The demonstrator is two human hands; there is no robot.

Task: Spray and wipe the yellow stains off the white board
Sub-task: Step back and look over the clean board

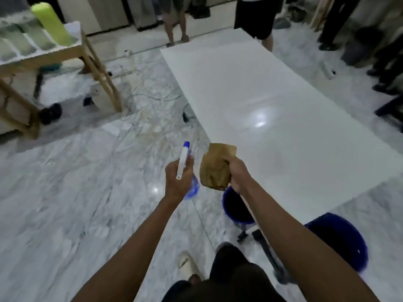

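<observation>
The left hand (177, 177) grips a blue-and-white plastic spray bottle (185, 168), nozzle pointing forward, ready to squirt. The right hand (236, 173) squeezes a crumpled brown cloth (216, 168) for wiping. The big white board (272, 101) lies ahead; both hands hover just off its near left corner.
</observation>
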